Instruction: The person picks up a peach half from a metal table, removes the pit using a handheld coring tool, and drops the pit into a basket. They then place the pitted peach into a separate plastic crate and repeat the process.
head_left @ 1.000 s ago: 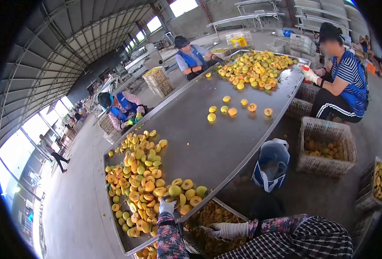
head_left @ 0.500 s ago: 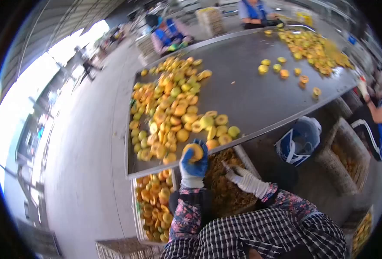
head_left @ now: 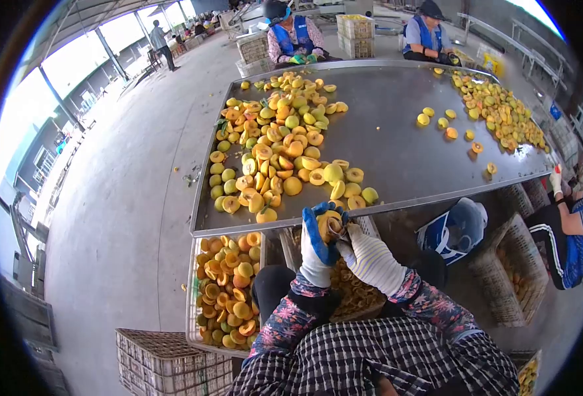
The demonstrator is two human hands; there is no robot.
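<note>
In front of the table's near edge, my left hand, in a white glove with blue coating, is closed around a yellow peach half. My right hand, in a white knit glove, grips a small metal tool. The tool's end is at the peach half's cut face; its exact shape is partly hidden by fingers. Many cut peach halves are piled on the metal table just beyond my hands. Below my hands is a crate of brownish scraps.
A crate of peach halves stands left of my legs, beside a woven-sided crate. On the right are a blue-and-white bucket and another crate. A second peach pile lies far right. Several people sit around the table.
My right hand has come up and left, bringing the tool to the peach half. My left hand has shifted slightly right with the peach half. The camera view has tilted up.
</note>
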